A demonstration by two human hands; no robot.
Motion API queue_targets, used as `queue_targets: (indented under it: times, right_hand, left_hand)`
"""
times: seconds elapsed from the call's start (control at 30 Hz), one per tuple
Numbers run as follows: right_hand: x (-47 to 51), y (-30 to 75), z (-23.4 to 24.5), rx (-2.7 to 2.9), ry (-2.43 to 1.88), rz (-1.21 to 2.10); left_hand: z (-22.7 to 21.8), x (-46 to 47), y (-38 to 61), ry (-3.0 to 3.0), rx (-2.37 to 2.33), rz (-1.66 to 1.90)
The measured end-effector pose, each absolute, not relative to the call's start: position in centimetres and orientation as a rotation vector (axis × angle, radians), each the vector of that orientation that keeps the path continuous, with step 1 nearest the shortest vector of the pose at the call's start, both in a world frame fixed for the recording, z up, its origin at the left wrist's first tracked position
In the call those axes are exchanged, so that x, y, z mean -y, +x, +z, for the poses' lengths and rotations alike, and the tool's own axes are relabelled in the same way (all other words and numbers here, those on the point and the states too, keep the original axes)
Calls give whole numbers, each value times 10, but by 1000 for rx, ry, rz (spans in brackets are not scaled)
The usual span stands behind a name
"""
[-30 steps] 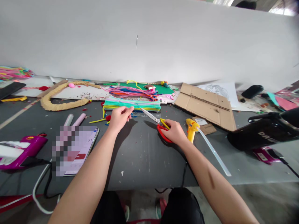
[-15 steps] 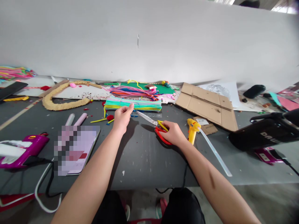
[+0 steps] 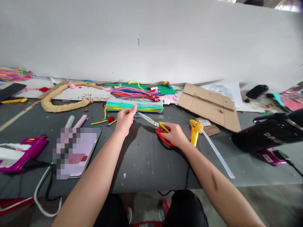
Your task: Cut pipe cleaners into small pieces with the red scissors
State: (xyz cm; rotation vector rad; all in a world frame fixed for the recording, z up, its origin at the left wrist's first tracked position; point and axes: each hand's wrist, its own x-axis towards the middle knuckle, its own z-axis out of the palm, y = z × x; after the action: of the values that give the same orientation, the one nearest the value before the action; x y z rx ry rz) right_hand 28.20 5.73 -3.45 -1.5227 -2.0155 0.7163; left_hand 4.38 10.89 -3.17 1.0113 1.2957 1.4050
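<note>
My right hand (image 3: 174,134) is closed round the red handles of a pair of scissors (image 3: 148,119), whose blades point left toward my other hand. A short yellow piece (image 3: 163,127), like pipe cleaner, shows by the scissors' pivot at the same hand. My left hand (image 3: 126,119) is pinched, thumb up, close to the blade tips; what lies between its fingers is too small to make out. Just behind it is a bundle of mint, white and yellow pipe cleaners (image 3: 142,105). Left of that hand lie a small red pompom-like piece (image 3: 110,119) and yellow pipe cleaner bits (image 3: 98,122).
A yellow glue gun (image 3: 195,130) with a clear glue stick stands right, near folded cardboard (image 3: 209,105) and a black bottle (image 3: 267,132). At left are a phone (image 3: 91,151), a purple power strip (image 3: 35,151) and a tan wrapped loop (image 3: 54,107). A white panel rises behind.
The whole view shifts very slightly. Both hands and the scissors keep nearly the same position, with the blades still near my left fingertips.
</note>
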Motion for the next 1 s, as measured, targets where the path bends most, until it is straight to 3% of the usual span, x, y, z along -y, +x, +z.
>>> queue_targets:
  times: [0.5, 1.0]
  right_hand:
    - [-58, 282, -35, 1981, -1510, 740]
    - [-56, 280, -34, 1979, -1563, 676]
  left_hand:
    - [-21, -110, 39, 810, -1121, 1335]
    - [-24, -107, 39, 1075, -1195, 1348]
